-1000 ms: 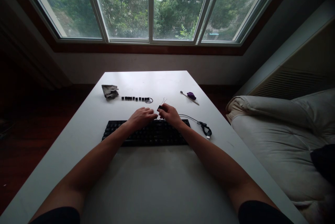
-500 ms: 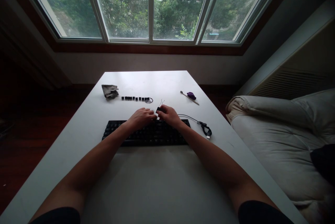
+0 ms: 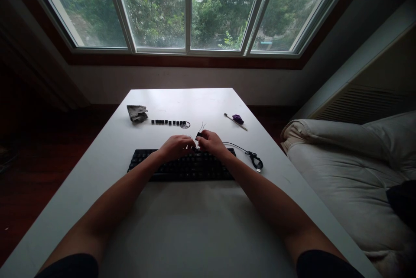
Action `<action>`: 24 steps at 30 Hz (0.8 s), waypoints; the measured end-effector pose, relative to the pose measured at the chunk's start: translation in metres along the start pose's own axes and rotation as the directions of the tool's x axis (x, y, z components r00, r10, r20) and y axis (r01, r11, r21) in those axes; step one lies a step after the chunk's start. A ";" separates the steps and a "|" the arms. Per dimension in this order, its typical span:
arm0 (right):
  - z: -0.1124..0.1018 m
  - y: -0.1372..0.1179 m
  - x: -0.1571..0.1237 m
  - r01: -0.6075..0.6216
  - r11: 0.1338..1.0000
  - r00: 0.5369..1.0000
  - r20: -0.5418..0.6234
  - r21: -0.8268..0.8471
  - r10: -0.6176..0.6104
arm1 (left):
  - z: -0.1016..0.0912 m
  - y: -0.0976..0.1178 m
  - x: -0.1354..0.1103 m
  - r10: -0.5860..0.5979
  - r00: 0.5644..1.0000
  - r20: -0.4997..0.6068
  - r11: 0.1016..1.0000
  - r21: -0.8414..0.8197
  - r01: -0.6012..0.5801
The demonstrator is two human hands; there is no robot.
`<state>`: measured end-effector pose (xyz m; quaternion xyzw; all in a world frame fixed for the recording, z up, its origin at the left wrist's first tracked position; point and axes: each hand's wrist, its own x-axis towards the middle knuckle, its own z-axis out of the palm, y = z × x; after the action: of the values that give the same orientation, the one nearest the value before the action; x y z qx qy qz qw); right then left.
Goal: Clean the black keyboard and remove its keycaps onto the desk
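Note:
A black keyboard (image 3: 191, 169) lies across the table under both hands. My right hand (image 3: 211, 143) is closed on a wire keycap puller (image 3: 199, 135), its black grip held upright over the keyboard's back edge with thin wire loops (image 3: 203, 125) sticking up. Just left of it, my left hand (image 3: 177, 146) has its fingers curled and bunched at the same edge. A small dark bit shows at its fingertips, too small to name. Behind the left hand stands a row of small black keycaps (image 3: 165, 122), with a thin round ring (image 3: 185, 125) at its right end.
A crumpled grey cloth (image 3: 137, 114) lies at the back left of the white table (image 3: 195, 230). At the back right are a thin brush (image 3: 235, 122) and a purple bundle (image 3: 238, 119). The keyboard's coiled cable (image 3: 255, 161) rests on the right, and a pale sofa (image 3: 338, 152) stands beyond.
My right hand has tipped the keycap puller more upright and shifted slightly right. The left fingers have drawn a little away from it, down toward the keyboard's back edge.

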<state>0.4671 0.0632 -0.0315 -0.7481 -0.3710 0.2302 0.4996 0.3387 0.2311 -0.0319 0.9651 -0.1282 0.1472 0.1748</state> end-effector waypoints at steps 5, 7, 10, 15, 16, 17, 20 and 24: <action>-0.002 0.001 0.001 -0.008 0.998 1.000 -0.018 0.060 0.009 | -0.001 0.004 0.001 -0.034 0.998 -0.056 0.995 -0.095 0.029; -0.001 0.003 0.002 -0.009 0.997 1.000 -0.011 0.071 0.010 | -0.002 0.006 0.002 -0.097 0.993 -0.069 0.971 -0.227 0.079; 0.002 0.008 0.003 -0.026 0.996 0.999 0.026 0.087 0.023 | -0.004 0.005 0.004 -0.193 0.978 -0.085 0.912 -0.382 0.147; 0.002 0.007 0.002 -0.035 0.991 0.999 0.003 0.130 0.035 | -0.009 -0.001 0.005 -0.254 0.952 -0.169 0.916 -0.358 0.181; 0.000 0.006 0.002 -0.036 0.990 0.999 -0.009 0.139 0.037 | -0.010 -0.003 0.006 -0.264 0.948 -0.178 0.920 -0.343 0.192; -0.001 0.006 0.002 -0.037 0.988 0.999 -0.018 0.151 0.041 | -0.011 -0.005 0.006 -0.275 0.944 -0.183 0.922 -0.329 0.205; -0.005 0.003 0.003 -0.031 0.983 0.999 -0.029 0.184 0.037 | -0.013 -0.015 0.009 -0.303 0.937 -0.172 0.927 -0.282 0.248; -0.009 0.001 0.005 -0.007 0.978 0.998 -0.058 0.211 0.020 | -0.011 -0.034 0.023 -0.329 0.934 -0.139 0.941 -0.129 0.312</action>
<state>0.4766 0.0615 -0.0288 -0.7001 -0.3245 0.2490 0.5853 0.3676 0.2614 -0.0243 0.9478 0.0378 0.1861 0.2563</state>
